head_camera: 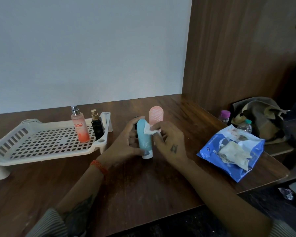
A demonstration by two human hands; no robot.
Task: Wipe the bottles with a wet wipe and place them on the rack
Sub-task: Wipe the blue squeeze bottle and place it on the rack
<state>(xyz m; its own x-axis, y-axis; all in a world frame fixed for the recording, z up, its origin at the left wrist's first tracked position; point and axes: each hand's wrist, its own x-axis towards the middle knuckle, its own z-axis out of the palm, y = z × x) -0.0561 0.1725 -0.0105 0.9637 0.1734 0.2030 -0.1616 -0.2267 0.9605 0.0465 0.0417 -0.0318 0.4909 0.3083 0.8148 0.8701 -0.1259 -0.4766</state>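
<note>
- Two hands are up in front of me, and both are busy with one blue bottle [144, 139].
- My left hand [126, 142] holds the blue bottle from its left side. My thumb sits low on the white cap end and my fingers reach behind it. The bottle stands up with its round end on top.
- My right hand [169, 141] pinches a small white wet wipe [149, 130] with its fingertips. The wipe touches the top right side of the blue bottle.
- One pink bottle [155, 116] stands on the table [143, 182], just behind my right hand's fingers.
- The white rack [46, 144] sits well off to the left of my left hand. An orange spray bottle [80, 126] and a black bottle [97, 125] stand in its right end, side by side.
- A blue pack of wipes [229, 154] lies to the right of my right hand, with a crumpled white wipe on top of it.
- Past the pack, farther right, I see a brown bag [263, 117] and two small clear bottles beside it.
</note>
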